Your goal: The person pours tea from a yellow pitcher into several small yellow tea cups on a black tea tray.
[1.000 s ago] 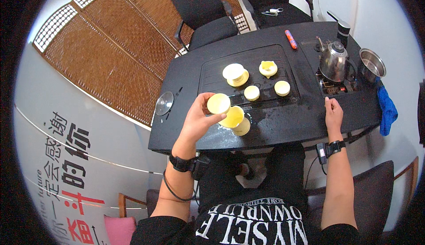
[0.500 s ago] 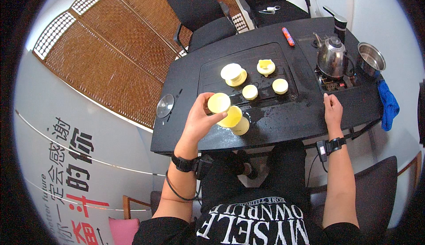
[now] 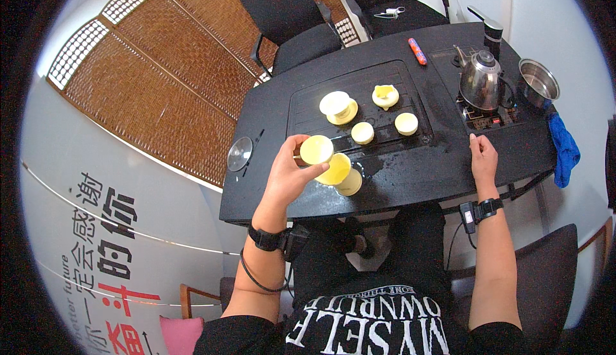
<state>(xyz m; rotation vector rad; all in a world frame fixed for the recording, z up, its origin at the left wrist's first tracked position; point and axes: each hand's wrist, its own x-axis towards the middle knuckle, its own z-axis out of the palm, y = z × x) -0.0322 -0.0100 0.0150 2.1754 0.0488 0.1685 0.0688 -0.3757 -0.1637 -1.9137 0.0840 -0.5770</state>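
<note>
My left hand (image 3: 287, 169) grips a small yellow cup (image 3: 316, 146), tilted above the mouth of a taller yellow vessel (image 3: 348, 183) near the table's front edge. My right hand (image 3: 482, 159) is at the right front of the table, fingers curled, with nothing visible in them. On the black tea tray (image 3: 313, 130) are a yellow lidded cup on a saucer (image 3: 339, 106), a yellow spouted piece (image 3: 385, 98) and two small yellow cups (image 3: 362, 133) (image 3: 406, 124).
A steel kettle (image 3: 480, 85) sits on a hob at the right, beside a steel pot (image 3: 538, 82) and blue cloth (image 3: 562, 149). A red wrapped stick (image 3: 417, 51) lies behind the tray, a glass lid (image 3: 239, 155) at left. Chairs (image 3: 285, 24) and a woven screen (image 3: 154, 66) stand behind.
The view has shifted slightly, so the table appears a little higher. Both hands stay nearly still, the left one keeping its grip on the cup.
</note>
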